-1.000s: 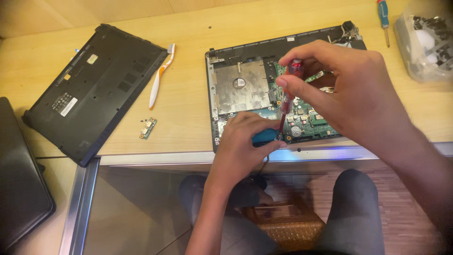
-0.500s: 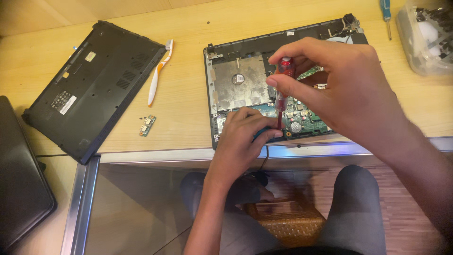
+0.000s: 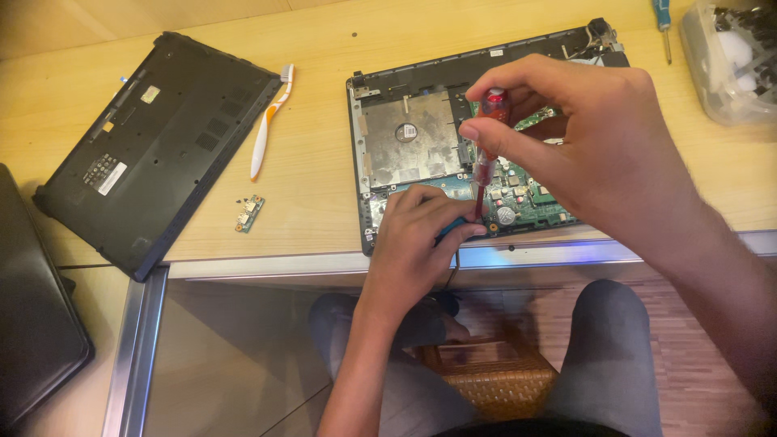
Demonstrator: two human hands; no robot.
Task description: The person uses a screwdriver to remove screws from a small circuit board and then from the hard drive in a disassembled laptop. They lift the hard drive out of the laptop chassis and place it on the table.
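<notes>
An opened laptop base (image 3: pixel 409 137) lies on the wooden table (image 3: pixel 316 182), its green circuit board (image 3: pixel 526 198) and silver plate exposed. My right hand (image 3: pixel 591 150) pinches the top of a red-handled screwdriver (image 3: pixel 488 133), held upright with its tip on the board near the front edge. My left hand (image 3: pixel 421 243) rests on the laptop's front edge, fingers curled around a small blue object beside the screwdriver tip.
The removed black bottom cover (image 3: pixel 158 146) lies at the left, an orange and white toothbrush (image 3: pixel 269 125) beside it. A small green circuit piece (image 3: pixel 249 213) sits near the table edge. A blue screwdriver (image 3: pixel 664 24) and a clear plastic container (image 3: pixel 728 57) are at the far right.
My right hand and the red screwdriver shifted slightly; the left hand stayed at the laptop's front edge, fingers curling closer around the blue object.
</notes>
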